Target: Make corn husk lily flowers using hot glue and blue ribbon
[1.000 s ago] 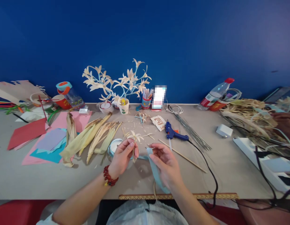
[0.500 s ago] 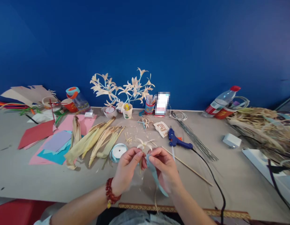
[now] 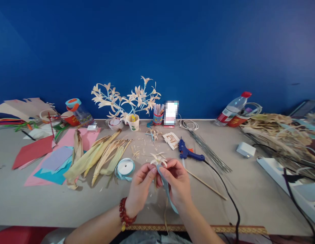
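My left hand (image 3: 141,184), with a red beaded bracelet at the wrist, pinches the stem of a pale corn-husk flower (image 3: 158,159). The petals spread open above my fingertips. My right hand (image 3: 179,186) grips a light blue ribbon (image 3: 166,185), its upper end pressed close under the bloom. The strip's loose end hangs down past my right palm. Just left of my hands lies a white spool of blue ribbon (image 3: 125,166). The stem is mostly hidden by my fingers.
A blue glue gun (image 3: 191,153) with black cord lies to the right, near a thin wooden stick (image 3: 208,184) and wires (image 3: 210,152). Corn husks (image 3: 96,162) and coloured paper (image 3: 32,152) lie left. Finished flower branches (image 3: 137,98) stand behind, beside a phone (image 3: 170,113).
My hands have come closer together, and the ribbon's top end now sits against the flower's base. The whole view has shifted slightly, with the table things appearing further left.
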`<state>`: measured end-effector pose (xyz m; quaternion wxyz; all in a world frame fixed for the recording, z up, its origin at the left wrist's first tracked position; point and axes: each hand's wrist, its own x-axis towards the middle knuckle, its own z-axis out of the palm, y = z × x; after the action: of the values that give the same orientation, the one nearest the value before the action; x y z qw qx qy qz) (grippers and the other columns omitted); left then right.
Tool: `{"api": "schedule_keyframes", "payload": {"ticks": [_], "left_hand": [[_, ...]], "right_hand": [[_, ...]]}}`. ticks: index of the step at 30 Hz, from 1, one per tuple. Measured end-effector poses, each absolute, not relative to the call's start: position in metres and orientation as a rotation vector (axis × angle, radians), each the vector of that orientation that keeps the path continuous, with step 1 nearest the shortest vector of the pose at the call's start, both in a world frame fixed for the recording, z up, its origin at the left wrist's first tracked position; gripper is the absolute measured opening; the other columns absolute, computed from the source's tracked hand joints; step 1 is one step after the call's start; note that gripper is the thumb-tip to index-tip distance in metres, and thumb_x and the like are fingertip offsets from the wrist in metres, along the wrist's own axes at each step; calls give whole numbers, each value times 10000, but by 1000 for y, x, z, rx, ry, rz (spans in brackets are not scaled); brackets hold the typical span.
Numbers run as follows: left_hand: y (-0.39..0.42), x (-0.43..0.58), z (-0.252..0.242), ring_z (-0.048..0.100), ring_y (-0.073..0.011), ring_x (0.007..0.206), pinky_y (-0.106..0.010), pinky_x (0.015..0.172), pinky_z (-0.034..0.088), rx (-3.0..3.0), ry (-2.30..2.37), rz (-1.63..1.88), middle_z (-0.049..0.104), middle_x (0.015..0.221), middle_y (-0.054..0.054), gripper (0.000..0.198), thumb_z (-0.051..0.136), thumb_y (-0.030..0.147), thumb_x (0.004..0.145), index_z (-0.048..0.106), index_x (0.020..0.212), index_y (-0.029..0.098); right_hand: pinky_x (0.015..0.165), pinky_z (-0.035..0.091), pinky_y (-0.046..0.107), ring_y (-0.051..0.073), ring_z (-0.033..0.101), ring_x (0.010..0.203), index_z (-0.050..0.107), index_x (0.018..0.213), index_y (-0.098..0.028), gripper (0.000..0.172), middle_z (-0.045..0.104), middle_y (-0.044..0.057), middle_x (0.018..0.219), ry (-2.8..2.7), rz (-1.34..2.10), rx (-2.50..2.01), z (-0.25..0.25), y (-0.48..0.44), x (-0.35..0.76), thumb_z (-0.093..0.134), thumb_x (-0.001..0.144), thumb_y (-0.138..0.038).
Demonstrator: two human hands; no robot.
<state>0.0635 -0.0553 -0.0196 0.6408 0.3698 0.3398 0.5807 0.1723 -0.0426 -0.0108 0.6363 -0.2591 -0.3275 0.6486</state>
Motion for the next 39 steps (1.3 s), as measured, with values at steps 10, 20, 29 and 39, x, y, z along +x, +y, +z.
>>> {"api": "schedule_keyframes", "payload": {"ticks": [10, 20, 29, 39], "left_hand": [[-58, 61, -17, 545, -96, 569, -223, 603, 432, 896, 812, 1334, 598, 597, 20, 206, 603, 311, 912, 590, 773, 159], [-59, 59, -15, 545, -99, 575, -224, 609, 433, 922, 816, 1325, 597, 593, 18, 215, 597, 311, 915, 604, 764, 158], [-59, 59, -16, 540, -107, 570, -231, 599, 429, 921, 808, 1325, 598, 596, 13, 220, 603, 321, 907, 591, 757, 161], [-59, 60, -19, 535, -103, 559, -223, 578, 431, 892, 823, 1347, 598, 594, 21, 208, 612, 336, 900, 580, 782, 168]], "right_hand": [[391, 477, 218, 80, 567, 406, 589, 748, -196, 179, 575, -64, 671, -809, 1369, -636, -11, -45, 168, 762, 787, -174], [370, 463, 215, 73, 559, 393, 569, 759, -204, 182, 581, -57, 715, -873, 1238, -725, -11, -47, 164, 743, 812, -191], [390, 458, 222, 77, 551, 403, 547, 815, -217, 170, 551, -62, 695, -985, 1118, -825, -13, -49, 165, 715, 842, -224], [553, 466, 236, 95, 535, 612, 530, 829, -222, 182, 517, -21, 844, -1067, 959, -905, -12, -51, 169, 712, 826, -232]]}}
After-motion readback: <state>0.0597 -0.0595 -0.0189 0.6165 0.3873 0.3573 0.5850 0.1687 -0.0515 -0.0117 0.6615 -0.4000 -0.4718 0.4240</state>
